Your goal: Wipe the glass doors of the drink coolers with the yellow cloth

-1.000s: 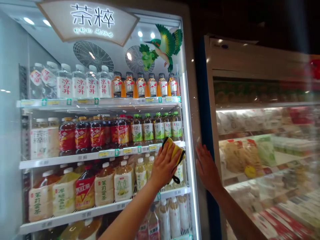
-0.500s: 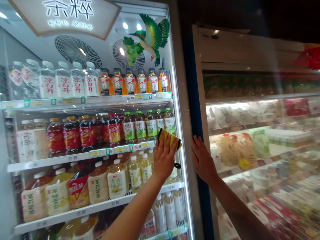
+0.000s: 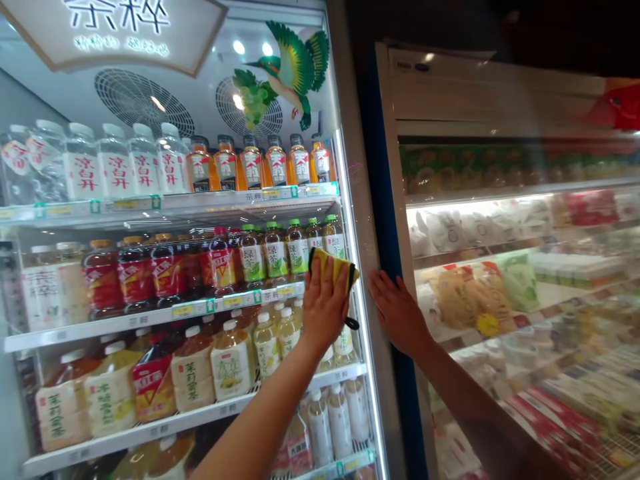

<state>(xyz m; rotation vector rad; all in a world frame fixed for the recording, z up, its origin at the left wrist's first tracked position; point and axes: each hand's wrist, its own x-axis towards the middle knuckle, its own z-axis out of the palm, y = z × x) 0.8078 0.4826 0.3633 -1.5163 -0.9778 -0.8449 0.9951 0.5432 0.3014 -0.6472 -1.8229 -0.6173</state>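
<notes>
A folded yellow cloth (image 3: 320, 257) with black edging and a small black loop lies against the glass door of a lit drinks fridge. My left hand (image 3: 324, 303) presses it there with the fingers spread over it, in front of the green-capped tea bottles (image 3: 275, 250). To its right, my right hand (image 3: 400, 317) is open and holds nothing. Its stretched fingers lie at the metal door frame (image 3: 361, 220), by the dark blue side panel (image 3: 386, 200).
Several rows of bottles stand on white shelves (image 3: 165, 308) behind the glass. A lit sign (image 3: 120, 33) and a bird picture (image 3: 295, 63) are at the top. On the right stands a second chiller with bagged goods (image 3: 457, 293) and boxes.
The view has shifted slightly, so the fridge sits a little further left. My right hand's fingertips have moved left onto the metal frame. My left hand stays on the cloth at nearly the same place.
</notes>
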